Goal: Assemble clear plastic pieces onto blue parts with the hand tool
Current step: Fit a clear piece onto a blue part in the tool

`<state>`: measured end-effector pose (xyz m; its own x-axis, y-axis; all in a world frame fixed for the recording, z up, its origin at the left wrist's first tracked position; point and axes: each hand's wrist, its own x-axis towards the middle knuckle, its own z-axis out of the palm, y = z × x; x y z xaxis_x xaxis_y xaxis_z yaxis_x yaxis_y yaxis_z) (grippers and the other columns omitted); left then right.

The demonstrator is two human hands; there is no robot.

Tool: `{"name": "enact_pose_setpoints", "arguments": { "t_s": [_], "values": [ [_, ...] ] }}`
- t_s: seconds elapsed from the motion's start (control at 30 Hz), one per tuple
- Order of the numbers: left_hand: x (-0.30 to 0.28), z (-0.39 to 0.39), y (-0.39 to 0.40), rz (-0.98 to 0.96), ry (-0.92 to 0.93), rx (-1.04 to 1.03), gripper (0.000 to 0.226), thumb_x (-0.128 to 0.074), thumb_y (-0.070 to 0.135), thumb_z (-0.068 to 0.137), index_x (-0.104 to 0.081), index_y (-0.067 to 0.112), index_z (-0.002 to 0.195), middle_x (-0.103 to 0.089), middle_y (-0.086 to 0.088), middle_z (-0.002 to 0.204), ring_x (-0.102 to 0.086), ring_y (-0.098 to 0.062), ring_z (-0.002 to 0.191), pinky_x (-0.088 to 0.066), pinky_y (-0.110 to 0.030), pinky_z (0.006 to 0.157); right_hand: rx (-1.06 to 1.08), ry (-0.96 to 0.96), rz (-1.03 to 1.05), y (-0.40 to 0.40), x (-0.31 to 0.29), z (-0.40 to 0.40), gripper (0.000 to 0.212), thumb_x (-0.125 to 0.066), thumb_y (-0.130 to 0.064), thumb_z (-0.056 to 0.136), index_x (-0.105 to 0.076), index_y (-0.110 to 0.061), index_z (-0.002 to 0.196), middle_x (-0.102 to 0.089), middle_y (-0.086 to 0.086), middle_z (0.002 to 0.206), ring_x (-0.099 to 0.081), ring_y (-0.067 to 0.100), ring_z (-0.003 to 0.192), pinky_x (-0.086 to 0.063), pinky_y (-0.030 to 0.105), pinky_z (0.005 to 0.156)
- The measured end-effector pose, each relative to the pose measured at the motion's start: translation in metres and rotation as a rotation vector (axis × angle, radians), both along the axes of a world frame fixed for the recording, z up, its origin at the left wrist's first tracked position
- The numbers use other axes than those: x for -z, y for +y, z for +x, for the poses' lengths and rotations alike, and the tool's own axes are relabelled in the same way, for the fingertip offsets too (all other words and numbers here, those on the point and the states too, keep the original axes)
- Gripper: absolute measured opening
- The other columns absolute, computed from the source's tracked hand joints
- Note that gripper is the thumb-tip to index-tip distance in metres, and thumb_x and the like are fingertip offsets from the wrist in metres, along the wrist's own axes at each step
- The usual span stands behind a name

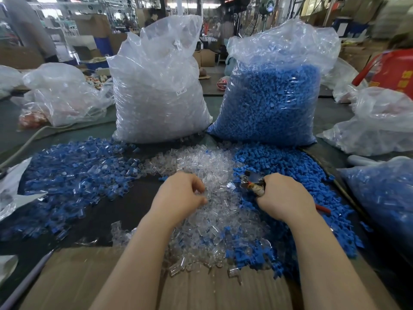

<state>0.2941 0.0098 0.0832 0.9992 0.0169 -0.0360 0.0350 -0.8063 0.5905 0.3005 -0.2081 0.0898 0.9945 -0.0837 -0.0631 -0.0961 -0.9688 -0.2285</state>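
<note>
Between two heaps, right hand (283, 195) grips the metal hand tool (251, 181); left hand (178, 193) fingers curl into clear pieces (214, 211).

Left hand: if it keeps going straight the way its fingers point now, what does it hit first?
Most likely the loose clear plastic pieces directly ahead; the left hand already has its curled fingers in that pile. Depth is unclear, but nothing else lies in between.

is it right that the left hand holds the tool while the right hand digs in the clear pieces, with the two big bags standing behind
Not quite: the hands are swapped. In the head view the right hand holds the tool, and the left hand digs in the clear pieces. The clear bag and blue bag do stand behind.
</note>
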Motion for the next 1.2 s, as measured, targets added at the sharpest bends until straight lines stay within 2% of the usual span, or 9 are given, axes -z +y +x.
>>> {"name": "enact_pose_setpoints", "arguments": {
  "t_s": [0.23, 0.33, 0.4, 0.53, 0.67, 0.9, 1.0, 1.1, 1.2],
  "values": [
    [0.003, 0.001, -0.004, -0.025, -0.046, -0.016, 0.013, -0.076, 0.034, 0.083, -0.065, 0.029, 0.078, -0.068, 0.013, 0.077, -0.063, -0.001, 0.072, -0.057, -0.027, 0.07, 0.005, -0.029, 0.089, -0.002, 0.002, 0.002, 0.016, -0.059, -0.03, 0.085, -0.051, -0.019, 0.079, -0.058, 0.002, 0.075, -0.055, 0.023, 0.068, -0.039, 0.031, 0.055],
    [-0.002, 0.0, -0.005, -0.217, -0.121, -0.074, 0.012, -0.073, 0.035, 0.086, -0.064, 0.029, 0.083, -0.068, 0.011, 0.082, -0.063, -0.004, 0.071, -0.051, -0.025, 0.063, 0.029, -0.125, 0.22, -0.002, 0.0, 0.002, 0.017, -0.06, -0.034, 0.084, -0.053, -0.021, 0.076, -0.059, 0.0, 0.073, -0.055, 0.021, 0.067, -0.038, 0.031, 0.054],
    [-0.007, -0.001, -0.008, -0.399, -0.11, -0.097, 0.013, -0.076, 0.034, 0.085, -0.066, 0.026, 0.086, -0.07, 0.009, 0.085, -0.066, -0.008, 0.075, -0.053, -0.026, 0.068, 0.044, -0.179, 0.382, -0.001, -0.004, 0.001, 0.019, -0.063, -0.035, 0.084, -0.055, -0.021, 0.073, -0.059, 0.0, 0.068, -0.055, 0.021, 0.063, -0.036, 0.031, 0.052],
    [-0.013, -0.005, -0.018, -0.69, -0.073, -0.121, 0.017, -0.079, 0.033, 0.081, -0.069, 0.021, 0.087, -0.072, 0.004, 0.086, -0.066, -0.011, 0.08, -0.05, -0.026, 0.071, 0.041, -0.254, 0.702, 0.001, -0.009, 0.0, 0.013, -0.067, -0.029, 0.083, -0.064, -0.017, 0.079, -0.063, 0.006, 0.068, -0.054, 0.024, 0.062, -0.05, 0.045, 0.06],
    [-0.014, -0.006, -0.026, -0.799, -0.032, -0.103, 0.017, -0.078, 0.028, 0.083, -0.069, 0.017, 0.093, -0.072, 0.001, 0.087, -0.065, -0.013, 0.083, -0.054, -0.029, 0.075, 0.026, -0.286, 0.848, 0.002, -0.011, -0.002, 0.012, -0.071, -0.025, 0.084, -0.064, -0.023, 0.074, -0.059, -0.008, 0.058, -0.05, 0.012, 0.055, -0.045, 0.032, 0.054],
    [-0.019, -0.011, -0.04, -1.341, 0.187, -0.049, 0.013, -0.064, 0.011, 0.091, -0.062, 0.002, 0.1, -0.076, -0.014, 0.097, -0.075, -0.021, 0.087, -0.061, -0.028, 0.074, -0.059, -0.329, 0.981, 0.009, -0.014, -0.006, 0.01, -0.07, -0.02, 0.087, -0.066, -0.02, 0.078, -0.059, 0.0, 0.066, -0.045, 0.007, 0.055, -0.037, 0.014, 0.046],
    [-0.022, -0.013, -0.041, -1.453, 0.229, -0.072, 0.03, -0.075, 0.018, 0.079, -0.065, -0.001, 0.1, -0.076, -0.012, 0.088, -0.074, -0.016, 0.074, -0.06, -0.023, 0.063, -0.087, -0.333, 1.021, 0.014, -0.015, -0.007, 0.01, -0.069, -0.018, 0.087, -0.066, -0.018, 0.078, -0.057, 0.0, 0.064, -0.044, 0.008, 0.054, -0.036, 0.015, 0.046],
    [-0.023, -0.014, -0.043, -1.421, 0.202, -0.148, 0.04, -0.084, 0.029, 0.057, -0.068, 0.007, 0.086, -0.074, -0.006, 0.075, -0.07, -0.01, 0.06, -0.056, -0.019, 0.053, -0.099, -0.348, 1.024, 0.017, -0.017, -0.007, 0.013, -0.07, -0.018, 0.088, -0.065, -0.02, 0.076, -0.055, -0.007, 0.06, -0.042, 0.006, 0.052, -0.036, 0.015, 0.046],
    [-0.023, -0.013, -0.045, -1.408, 0.141, -0.243, 0.046, -0.085, 0.034, 0.047, -0.068, 0.009, 0.082, -0.072, -0.003, 0.067, -0.066, -0.007, 0.053, -0.053, -0.018, 0.048, -0.118, -0.378, 1.036, 0.019, -0.019, -0.008, 0.015, -0.07, -0.017, 0.089, -0.064, -0.023, 0.076, -0.057, -0.015, 0.056, -0.045, 0.0, 0.051, -0.039, 0.012, 0.049]
  ]
}}
